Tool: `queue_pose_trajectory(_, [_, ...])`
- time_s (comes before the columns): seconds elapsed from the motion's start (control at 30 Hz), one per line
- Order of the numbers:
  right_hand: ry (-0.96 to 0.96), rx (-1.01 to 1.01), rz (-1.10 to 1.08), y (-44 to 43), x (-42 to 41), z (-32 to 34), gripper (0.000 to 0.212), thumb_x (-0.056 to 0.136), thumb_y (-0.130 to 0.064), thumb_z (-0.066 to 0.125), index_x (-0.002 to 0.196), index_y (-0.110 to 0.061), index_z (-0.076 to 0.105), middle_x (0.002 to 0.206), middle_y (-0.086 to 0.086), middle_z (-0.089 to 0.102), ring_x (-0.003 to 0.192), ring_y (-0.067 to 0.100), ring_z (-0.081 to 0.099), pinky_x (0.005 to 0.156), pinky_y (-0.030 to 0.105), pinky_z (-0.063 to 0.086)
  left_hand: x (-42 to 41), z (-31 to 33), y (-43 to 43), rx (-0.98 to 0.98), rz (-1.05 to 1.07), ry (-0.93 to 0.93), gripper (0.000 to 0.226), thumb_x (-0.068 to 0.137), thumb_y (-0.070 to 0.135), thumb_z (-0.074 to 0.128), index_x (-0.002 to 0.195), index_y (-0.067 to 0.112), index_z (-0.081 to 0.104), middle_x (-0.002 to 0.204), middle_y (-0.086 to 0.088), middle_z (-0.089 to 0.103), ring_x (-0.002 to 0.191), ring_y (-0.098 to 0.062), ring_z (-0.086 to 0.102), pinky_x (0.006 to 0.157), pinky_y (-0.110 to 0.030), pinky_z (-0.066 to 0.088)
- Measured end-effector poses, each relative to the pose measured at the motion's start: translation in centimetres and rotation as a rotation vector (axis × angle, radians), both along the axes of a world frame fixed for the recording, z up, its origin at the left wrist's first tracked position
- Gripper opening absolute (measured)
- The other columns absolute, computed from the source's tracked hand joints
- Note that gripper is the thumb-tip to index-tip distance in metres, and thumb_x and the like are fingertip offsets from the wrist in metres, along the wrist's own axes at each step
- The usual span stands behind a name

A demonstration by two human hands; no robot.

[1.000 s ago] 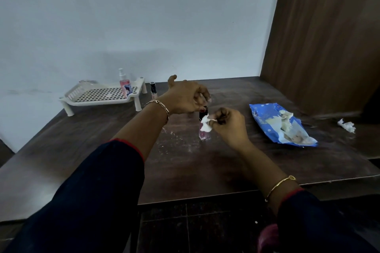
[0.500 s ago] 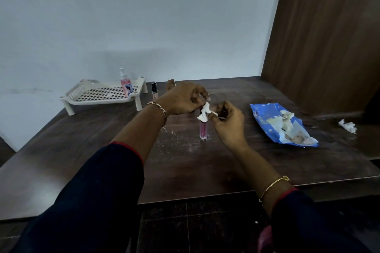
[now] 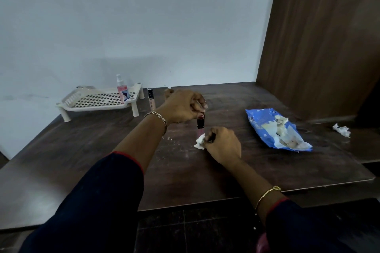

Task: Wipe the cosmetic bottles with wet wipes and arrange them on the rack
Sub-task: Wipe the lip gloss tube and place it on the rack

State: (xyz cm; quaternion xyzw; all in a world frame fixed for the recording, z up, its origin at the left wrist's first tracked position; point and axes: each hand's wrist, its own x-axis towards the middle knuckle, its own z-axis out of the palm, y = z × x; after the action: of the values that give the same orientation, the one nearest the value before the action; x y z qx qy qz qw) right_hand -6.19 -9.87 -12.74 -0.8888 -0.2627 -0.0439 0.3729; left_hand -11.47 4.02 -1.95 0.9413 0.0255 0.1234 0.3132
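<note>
A slim pink bottle with a black cap (image 3: 200,126) stands upright at the middle of the dark wooden table (image 3: 92,150). My left hand (image 3: 182,106) pinches its cap from above. My right hand (image 3: 223,145) presses a crumpled white wet wipe (image 3: 199,141) against the bottle's lower part. The cream slotted rack (image 3: 98,100) stands at the back left, with a pink spray bottle (image 3: 121,88) on its right end. A thin beige tube with a black cap (image 3: 151,99) stands on the table just right of the rack.
A blue wet-wipe pack (image 3: 275,129), torn open, lies to the right of my hands. A used crumpled wipe (image 3: 341,129) sits further right by the wooden panel (image 3: 318,37). White crumbs dot the table near the bottle. The white wall runs behind.
The wipe in my right hand has slid down from the bottle's cap to its lower part. My left hand stays on the cap.
</note>
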Motion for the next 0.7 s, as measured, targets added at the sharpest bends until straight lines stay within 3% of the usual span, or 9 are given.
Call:
queue_pose_trajectory(0.17, [0.006, 0.089, -0.057, 0.2, -0.5, 0.6, 0.012, 0.068, -0.029, 0.072, 0.065, -0.025, 0.061, 0.072, -0.011, 0.066, 0.074, 0.009, 0.063, 0.061, 0.026, 0.047, 0.3, -0.1, 0.4, -0.008, 0.009, 0.018, 0.023, 0.072, 0.005, 0.078, 0.087, 0.016, 0.064, 0.095, -0.002, 0.074, 0.089, -0.004, 0.068, 0.096, -0.031, 0.05])
queue_pose_trajectory(0.3, [-0.074, 0.176, -0.142, 0.5, -1.2, 1.6, 0.016, 0.067, -0.037, 0.073, 0.07, -0.024, 0.062, 0.071, -0.012, 0.065, 0.071, 0.008, 0.06, 0.057, 0.023, 0.038, 0.6, -0.1, 0.6, 0.031, 0.034, 0.036, 0.023, 0.07, 0.013, 0.08, 0.088, 0.016, 0.067, 0.089, 0.004, 0.075, 0.086, 0.003, 0.067, 0.101, -0.034, 0.046])
queue_pose_trajectory(0.43, [-0.116, 0.152, -0.165, 0.7, -1.4, 1.4, 0.02, 0.067, -0.041, 0.072, 0.072, -0.027, 0.059, 0.074, -0.012, 0.064, 0.075, 0.009, 0.059, 0.058, 0.024, 0.038, 0.9, -0.3, 0.7, 0.035, 0.05, 0.046, 0.022, 0.068, 0.016, 0.08, 0.085, 0.019, 0.068, 0.085, 0.008, 0.075, 0.084, 0.008, 0.066, 0.104, -0.04, 0.041])
queue_pose_trajectory(0.57, [-0.105, 0.041, -0.105, 0.8, -1.8, 0.4, 0.022, 0.07, -0.043, 0.071, 0.069, -0.026, 0.056, 0.079, -0.01, 0.066, 0.083, 0.014, 0.062, 0.066, 0.027, 0.046, 0.7, -0.2, 0.5, 0.011, 0.014, 0.044, 0.023, 0.068, 0.009, 0.08, 0.08, 0.022, 0.063, 0.092, 0.002, 0.075, 0.088, -0.002, 0.069, 0.1, -0.041, 0.046])
queue_pose_trajectory(0.7, [-0.075, 0.046, -0.095, 0.4, -1.8, 0.1, 0.019, 0.069, -0.039, 0.072, 0.069, -0.026, 0.059, 0.081, -0.012, 0.067, 0.084, 0.013, 0.063, 0.065, 0.025, 0.041, 0.5, 0.2, 0.2, 0.0, -0.023, 0.057, 0.026, 0.073, -0.004, 0.073, 0.095, 0.005, 0.065, 0.099, -0.009, 0.073, 0.093, -0.015, 0.069, 0.091, -0.036, 0.054])
